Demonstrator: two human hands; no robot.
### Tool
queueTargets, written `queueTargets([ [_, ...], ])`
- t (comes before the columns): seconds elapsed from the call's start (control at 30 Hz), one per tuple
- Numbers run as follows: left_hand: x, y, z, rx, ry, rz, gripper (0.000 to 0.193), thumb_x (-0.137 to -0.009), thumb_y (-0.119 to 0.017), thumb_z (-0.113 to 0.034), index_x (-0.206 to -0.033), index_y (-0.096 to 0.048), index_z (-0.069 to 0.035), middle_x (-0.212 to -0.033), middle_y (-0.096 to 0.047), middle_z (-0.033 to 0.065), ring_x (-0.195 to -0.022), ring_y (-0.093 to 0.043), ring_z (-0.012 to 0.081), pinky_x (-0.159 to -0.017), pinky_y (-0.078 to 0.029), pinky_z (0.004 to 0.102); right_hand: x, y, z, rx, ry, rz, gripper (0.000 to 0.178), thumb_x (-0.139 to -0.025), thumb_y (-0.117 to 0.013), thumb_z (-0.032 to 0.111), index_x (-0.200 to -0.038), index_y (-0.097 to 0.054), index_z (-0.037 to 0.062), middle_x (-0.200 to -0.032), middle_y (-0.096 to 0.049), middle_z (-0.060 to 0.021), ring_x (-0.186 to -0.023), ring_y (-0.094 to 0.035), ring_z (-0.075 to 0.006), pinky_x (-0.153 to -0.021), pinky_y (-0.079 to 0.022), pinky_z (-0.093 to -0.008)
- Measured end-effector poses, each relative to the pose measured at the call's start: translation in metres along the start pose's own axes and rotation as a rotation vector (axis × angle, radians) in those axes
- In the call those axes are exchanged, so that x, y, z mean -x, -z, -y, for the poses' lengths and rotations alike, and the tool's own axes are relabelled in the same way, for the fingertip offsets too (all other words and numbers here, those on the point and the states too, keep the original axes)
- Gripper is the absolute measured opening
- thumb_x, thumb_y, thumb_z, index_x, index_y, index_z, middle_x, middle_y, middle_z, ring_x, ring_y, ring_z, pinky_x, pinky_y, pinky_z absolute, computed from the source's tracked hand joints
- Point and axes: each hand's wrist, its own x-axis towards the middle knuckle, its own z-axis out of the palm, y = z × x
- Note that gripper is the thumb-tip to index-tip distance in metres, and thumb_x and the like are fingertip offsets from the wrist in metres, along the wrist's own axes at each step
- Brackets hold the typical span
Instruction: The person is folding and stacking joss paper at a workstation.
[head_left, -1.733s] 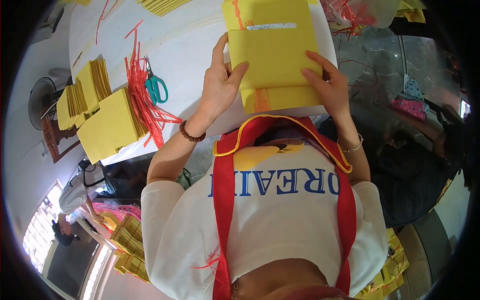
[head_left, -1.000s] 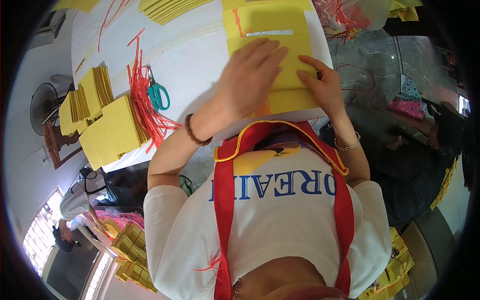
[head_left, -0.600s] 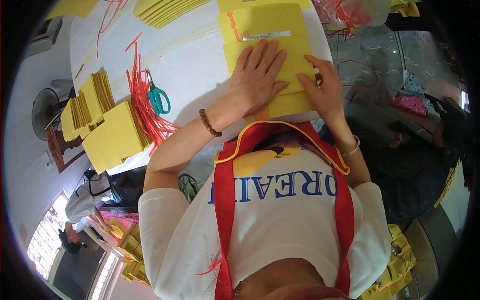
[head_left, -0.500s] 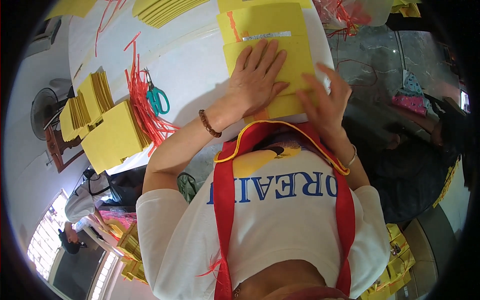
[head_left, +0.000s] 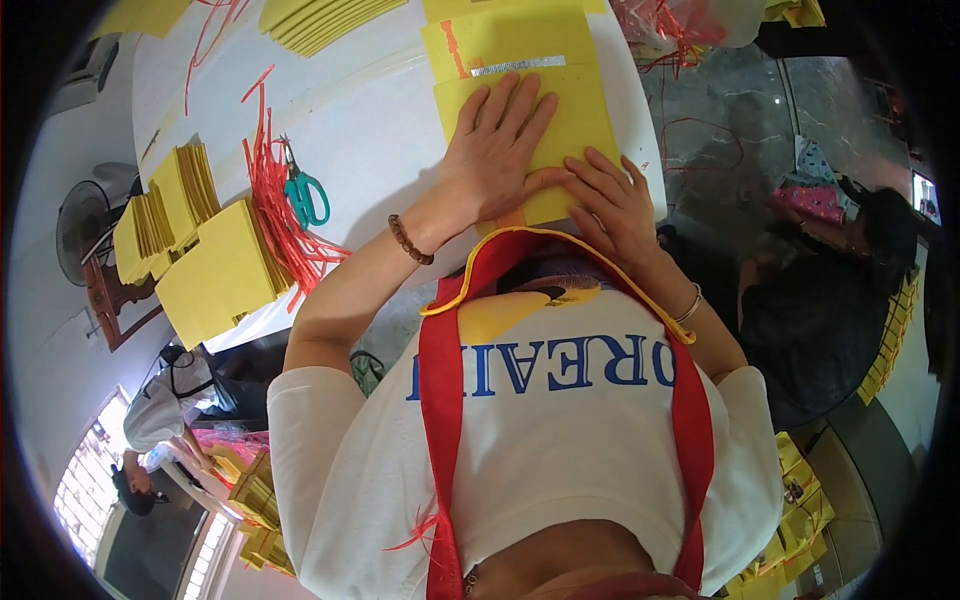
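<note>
A flat piece of yellow paper or card [head_left: 580, 115] lies near the table's front edge, against the red apron with a yellow border. My left hand [head_left: 497, 150] is pressed flat on it with the fingers spread. On its near right side rests my right hand [head_left: 612, 208], fingers stretched out and holding nothing. The left thumb reaches close to the right fingers. Just beyond is more yellow paper [head_left: 520, 38] with an orange streak and a silvery printed strip. What lies beneath my hands is hidden.
Left on the white table [head_left: 385, 130] are teal-handled scissors [head_left: 306, 197], a bundle of red plastic strips [head_left: 266, 185] and bundled yellow paper stacks [head_left: 215, 270]. More yellow stacks [head_left: 325, 20] lie at the far side. Other people are at the right [head_left: 815, 320] and lower left [head_left: 165, 405].
My right hand, raised and blurred before, has come down onto the near right of the yellow paper. My left hand stays flat on it. The whole view has shifted slightly.
</note>
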Motion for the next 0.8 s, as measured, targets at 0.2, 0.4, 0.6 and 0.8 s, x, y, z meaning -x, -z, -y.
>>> queueTargets([
  [0.2, 0.0, 0.0, 0.001, -0.042, 0.02, 0.016, 0.072, -0.081, -0.051, -0.054, -0.131, -0.04, -0.004, -0.138, -0.034, 0.0174, -0.129, -0.028, 0.033, -0.104, -0.022, 0.046, 0.006, 0.007, -0.018, -0.108, -0.002, -0.031, 0.035, -0.081, -0.057, 0.013, -0.116, -0.057, 0.0103, -0.126, -0.052, -0.0067, -0.122, -0.044, -0.0244, -0.103, -0.026, -0.0461],
  [0.4, 0.008, 0.013, 0.0, 0.071, -0.044, -0.08, 0.065, -0.077, -0.058, -0.05, -0.125, -0.047, -0.007, -0.131, -0.041, 0.0164, -0.122, -0.035, 0.0321, -0.1, -0.026, 0.0439, 0.016, 0.003, -0.017, -0.168, -0.021, -0.061, 0.035, -0.08, -0.059, 0.013, -0.115, -0.057, 0.0096, -0.125, -0.053, -0.0069, -0.121, -0.046, -0.0226, -0.097, -0.03, -0.044],
  [0.6, 0.012, 0.014, -0.008, -0.042, -0.136, 0.019, 0.052, -0.075, -0.062, -0.039, -0.114, -0.055, -0.006, -0.11, -0.053, 0.0156, -0.096, -0.049, 0.0287, -0.076, -0.039, 0.0367, 0.014, 0.005, -0.013, -0.201, -0.037, -0.109, 0.035, -0.079, -0.06, 0.013, -0.114, -0.058, 0.009, -0.122, -0.055, -0.0073, -0.119, -0.048, -0.024, -0.095, -0.033, -0.0409],
  [0.8, 0.0, 0.016, -0.02, -0.35, -0.274, -0.012, 0.042, -0.08, -0.05, -0.024, -0.116, -0.055, -0.001, -0.091, -0.059, 0.0242, -0.08, -0.055, 0.0305, -0.061, -0.043, 0.033, 0.011, 0.008, -0.021, -0.532, -0.135, -0.13, 0.031, -0.086, -0.056, 0.015, -0.114, -0.056, 0.0031, -0.115, -0.059, -0.0116, -0.112, -0.053, -0.0269, -0.093, -0.039, -0.035],
])
